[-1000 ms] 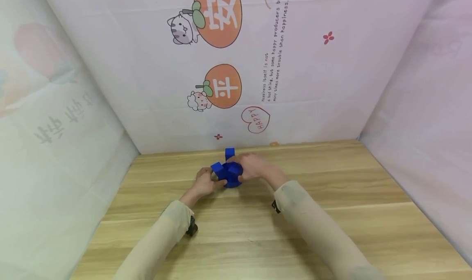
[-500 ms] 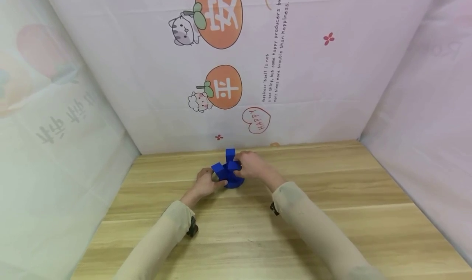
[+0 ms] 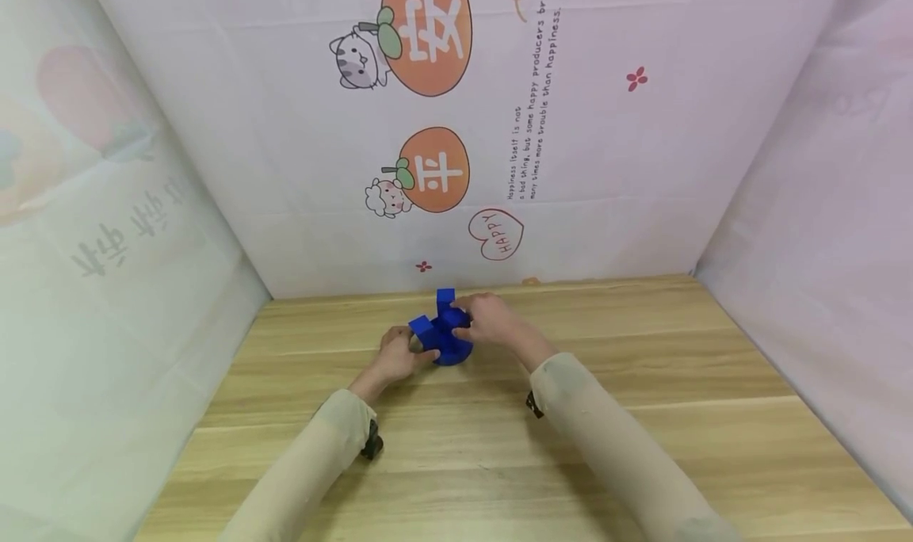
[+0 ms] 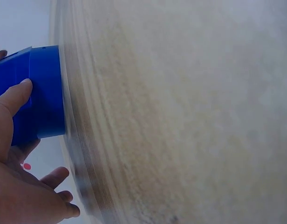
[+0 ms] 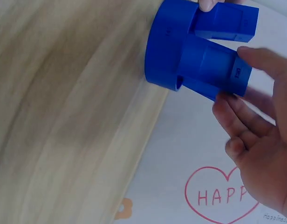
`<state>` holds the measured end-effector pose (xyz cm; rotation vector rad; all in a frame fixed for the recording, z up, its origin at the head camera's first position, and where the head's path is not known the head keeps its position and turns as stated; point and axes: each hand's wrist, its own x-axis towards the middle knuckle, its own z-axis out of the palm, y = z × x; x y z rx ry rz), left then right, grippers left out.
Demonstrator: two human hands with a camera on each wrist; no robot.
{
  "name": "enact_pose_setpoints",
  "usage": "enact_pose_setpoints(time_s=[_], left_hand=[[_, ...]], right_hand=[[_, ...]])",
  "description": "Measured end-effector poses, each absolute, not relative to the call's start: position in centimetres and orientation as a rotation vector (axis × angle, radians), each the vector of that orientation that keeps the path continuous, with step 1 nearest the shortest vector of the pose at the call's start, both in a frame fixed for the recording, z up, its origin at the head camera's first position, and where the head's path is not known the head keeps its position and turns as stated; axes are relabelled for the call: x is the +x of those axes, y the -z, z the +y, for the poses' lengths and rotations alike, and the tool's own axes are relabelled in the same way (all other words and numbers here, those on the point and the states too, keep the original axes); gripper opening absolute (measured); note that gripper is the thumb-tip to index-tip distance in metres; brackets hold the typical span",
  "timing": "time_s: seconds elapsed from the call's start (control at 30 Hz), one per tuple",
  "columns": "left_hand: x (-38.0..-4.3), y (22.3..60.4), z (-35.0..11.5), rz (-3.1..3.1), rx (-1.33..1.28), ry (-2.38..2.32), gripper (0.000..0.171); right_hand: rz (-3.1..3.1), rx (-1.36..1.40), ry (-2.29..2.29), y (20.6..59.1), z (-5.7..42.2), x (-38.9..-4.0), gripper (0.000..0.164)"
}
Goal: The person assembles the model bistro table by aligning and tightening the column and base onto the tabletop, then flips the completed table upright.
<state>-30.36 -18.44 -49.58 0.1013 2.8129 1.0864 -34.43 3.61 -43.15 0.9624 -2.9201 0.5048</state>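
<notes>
A blue round base [image 3: 453, 358] stands on the wooden table with blue block-like pieces rising from it. My left hand [image 3: 394, 358] grips its left side, the thumb lying along the blue wall [image 4: 46, 93] in the left wrist view. Two upright blue prongs, a left one [image 3: 419, 325] and a back one [image 3: 445, 299], show square tops. My right hand [image 3: 490, 320] pinches a blue piece [image 5: 211, 67] between thumb and fingers at its outer end. The inner end of that piece meets the round base [image 5: 167, 44]; how deep it sits is hidden.
The wooden table [image 3: 456, 463] reaches back to a white printed cloth wall [image 3: 585, 209] close behind the blue base. Cloth also hangs at the left [image 3: 143, 288] and right [image 3: 806, 209] sides.
The right hand has shifted slightly, and the piece it pinches shows a square top half a second ago and a different face now. The left hand stays on the base.
</notes>
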Motion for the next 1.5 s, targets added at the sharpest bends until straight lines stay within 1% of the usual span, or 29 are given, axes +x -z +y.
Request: enact_pose_setpoints(time_s=[0.17,0.3,0.4,0.47,0.63,0.77,0.9,1.0,1.13,1.3,1.5], left_hand=[[-30.2,49.6,-18.4,2.802,0.104,-1.08,0.086],[-30.1,49.6,-18.4,2.803,0.099,-1.077,0.086],[-30.2,49.5,-18.5,2.811,0.104,-1.09,0.086],[-30.2,49.5,-18.5,2.809,0.11,-1.094,0.086],[-30.3,49.6,-18.6,2.81,0.115,-1.076,0.087],[-30.4,49.5,-18.6,2.803,0.102,-1.072,0.088],[-30.3,49.4,-18.6,2.787,0.094,-1.081,0.089],[-30.4,49.5,-18.6,2.782,0.099,-1.077,0.089],[-30.5,49.6,-18.5,2.787,0.117,-1.083,0.088],[-30.5,49.6,-18.6,2.798,0.107,-1.094,0.088],[-30.5,49.5,-18.7,2.813,0.115,-1.061,0.09]], right_hand=[[-2.958,0.777,-0.615,43.5,3.7,-34.5,0.045],[-2.949,0.762,-0.619,43.7,3.7,-34.5,0.041],[-2.932,0.755,-0.642,43.7,3.8,-34.5,0.042],[-2.932,0.741,-0.643,43.8,3.9,-34.5,0.046],[-2.922,0.822,-0.568,43.8,4.2,-34.4,0.055],[-2.911,0.872,-0.533,43.5,4.4,-34.4,0.056],[-2.932,0.791,-0.531,43.4,4.6,-34.3,0.049],[-2.954,0.751,-0.506,43.4,4.6,-34.2,0.048],[-2.927,0.811,-0.484,43.2,4.5,-34.0,0.043],[-2.88,0.895,-0.454,43.1,4.5,-33.6,0.045],[-2.858,0.923,-0.266,43.2,4.4,-33.1,0.046]])
